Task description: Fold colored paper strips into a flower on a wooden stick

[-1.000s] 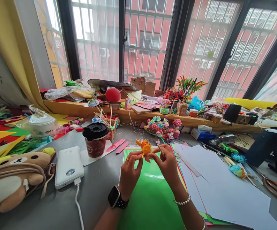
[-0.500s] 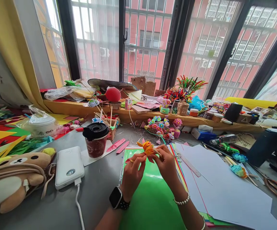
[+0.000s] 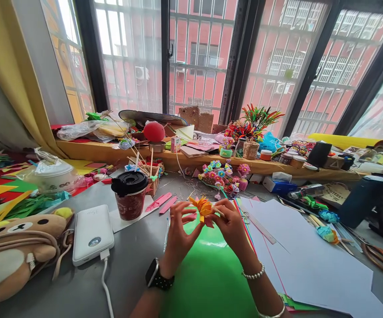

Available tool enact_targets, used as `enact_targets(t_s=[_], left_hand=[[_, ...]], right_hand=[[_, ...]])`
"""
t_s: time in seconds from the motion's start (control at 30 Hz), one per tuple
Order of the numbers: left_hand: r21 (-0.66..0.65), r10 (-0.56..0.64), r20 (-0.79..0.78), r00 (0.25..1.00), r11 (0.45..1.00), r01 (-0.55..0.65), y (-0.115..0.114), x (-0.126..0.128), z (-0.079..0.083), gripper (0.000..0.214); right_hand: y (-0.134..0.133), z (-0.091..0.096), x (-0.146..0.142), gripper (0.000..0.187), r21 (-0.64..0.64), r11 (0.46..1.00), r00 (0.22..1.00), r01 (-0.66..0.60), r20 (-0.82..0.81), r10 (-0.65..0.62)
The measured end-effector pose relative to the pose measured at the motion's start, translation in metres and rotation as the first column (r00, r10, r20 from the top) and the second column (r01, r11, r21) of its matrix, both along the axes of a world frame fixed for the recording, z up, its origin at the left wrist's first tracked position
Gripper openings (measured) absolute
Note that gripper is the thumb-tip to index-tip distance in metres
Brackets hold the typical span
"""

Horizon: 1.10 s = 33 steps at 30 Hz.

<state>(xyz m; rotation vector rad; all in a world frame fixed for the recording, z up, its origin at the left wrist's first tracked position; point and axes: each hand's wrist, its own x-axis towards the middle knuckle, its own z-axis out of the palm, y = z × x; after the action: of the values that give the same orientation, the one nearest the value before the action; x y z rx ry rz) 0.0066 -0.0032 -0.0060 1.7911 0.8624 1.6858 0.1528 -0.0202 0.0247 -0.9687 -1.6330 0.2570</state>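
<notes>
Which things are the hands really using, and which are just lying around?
In use:
- left hand
- right hand
- orange paper flower, pinched by both hands
- green sheet under the hands

Lying about:
- coffee cup
- power bank
- bear plush
- white paper

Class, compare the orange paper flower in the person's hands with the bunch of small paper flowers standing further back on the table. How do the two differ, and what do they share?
The orange paper flower is a single bloom; the bunch of small paper flowers holds many. The orange flower is mostly one colour, while the bunch mixes pink, blue and yellow. The orange flower is held above the green sheet between the left hand and right hand; the bunch stands untouched on the table. Both look made of coloured paper.
</notes>
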Motion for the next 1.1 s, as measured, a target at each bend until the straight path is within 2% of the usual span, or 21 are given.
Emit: enact_targets(t_s=[0.07,0.13,0.23,0.3,0.43,0.53,0.67,0.77,1.0,1.1], left_hand=[[-0.184,-0.105,0.144,0.984,0.974,0.131,0.004,-0.002,0.001,0.063],[-0.296,-0.228,0.258,0.939,0.906,0.301,0.009,-0.004,0.001,0.076],[-0.316,-0.431,0.403,0.807,0.763,0.565,0.013,-0.005,0.001,0.083],[-0.291,-0.466,0.488,0.738,0.710,0.641,0.013,-0.004,0.002,0.077],[-0.359,-0.397,0.538,0.744,0.690,0.628,0.009,-0.003,0.007,0.052],[-0.413,-0.367,0.519,0.772,0.683,0.602,0.006,-0.003,0.011,0.046],[-0.404,-0.347,0.515,0.784,0.708,0.579,0.005,-0.003,0.012,0.039],[-0.388,-0.352,0.536,0.767,0.704,0.594,0.004,-0.002,0.011,0.038],[-0.379,-0.315,0.588,0.745,0.706,0.598,0.007,-0.004,0.009,0.040],[-0.388,-0.282,0.638,0.717,0.687,0.615,0.008,-0.005,0.008,0.042]], right_hand=[[0.000,0.000,0.000,0.008,0.006,1.000,1.000,-0.027,-0.011,0.027],[0.000,-0.001,-0.001,0.008,0.008,0.999,0.999,-0.046,-0.016,0.046],[0.000,-0.002,-0.002,0.009,-0.009,0.999,0.999,-0.050,0.009,0.050],[0.000,-0.002,-0.003,0.009,-0.028,0.999,0.998,-0.044,0.039,0.045],[-0.002,-0.003,-0.005,0.009,-0.067,0.997,0.995,-0.038,0.089,0.044],[-0.002,-0.005,-0.006,0.010,-0.067,0.997,0.993,-0.036,0.111,0.043],[-0.001,-0.005,-0.005,0.013,-0.075,0.997,0.998,0.010,0.067,-0.005],[-0.002,-0.002,-0.006,0.018,-0.089,0.996,0.996,0.027,0.084,-0.020],[-0.007,0.003,-0.006,0.022,-0.176,0.984,0.982,-0.014,0.185,0.047],[-0.005,0.002,-0.003,0.026,-0.145,0.989,0.987,0.016,0.158,0.007]])
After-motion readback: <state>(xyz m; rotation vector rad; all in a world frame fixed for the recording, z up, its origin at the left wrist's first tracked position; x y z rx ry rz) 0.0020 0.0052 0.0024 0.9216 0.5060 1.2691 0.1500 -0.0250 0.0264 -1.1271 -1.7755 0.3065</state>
